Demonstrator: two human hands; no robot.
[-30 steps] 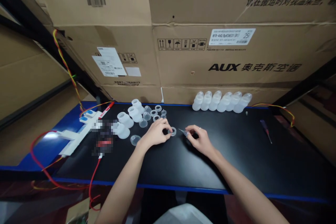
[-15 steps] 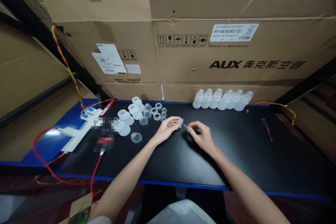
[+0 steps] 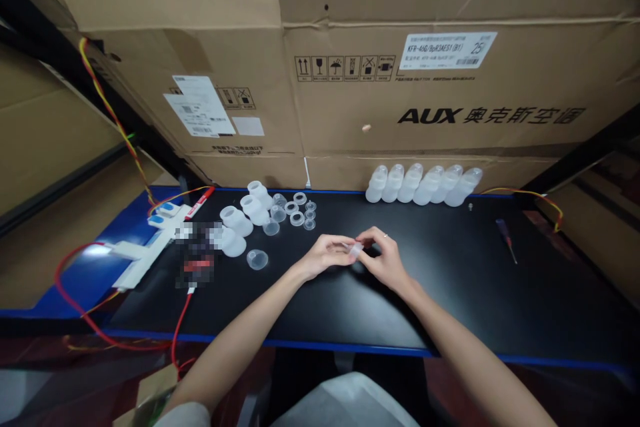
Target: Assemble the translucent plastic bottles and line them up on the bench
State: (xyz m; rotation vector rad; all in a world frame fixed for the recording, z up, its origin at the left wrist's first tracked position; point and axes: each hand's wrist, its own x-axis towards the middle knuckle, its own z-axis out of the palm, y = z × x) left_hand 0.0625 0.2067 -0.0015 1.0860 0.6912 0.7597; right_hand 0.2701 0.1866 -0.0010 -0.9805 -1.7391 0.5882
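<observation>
My left hand (image 3: 323, 257) and my right hand (image 3: 384, 257) meet above the middle of the black table. Between their fingertips is a small translucent plastic piece (image 3: 355, 250), gripped from both sides; its exact shape is partly covered by the fingers. Left of my hands lie white rings (image 3: 297, 218), small clear nipple-like parts (image 3: 310, 215) and clear domed caps (image 3: 271, 227). One more clear cap (image 3: 257, 259) sits nearer the front. Beyond them, open white bottles (image 3: 233, 241) lean in a group.
Several capped white bottles (image 3: 421, 187) stand in a row at the back right. A screwdriver (image 3: 507, 240) lies at the right. On the left are a power strip (image 3: 145, 250), a red marker (image 3: 199, 203) and red cables (image 3: 181, 327). A cardboard box (image 3: 340, 107) walls the back.
My hands have come together; before, each held a small clear piece with a gap between them. The camera view has shifted slightly.
</observation>
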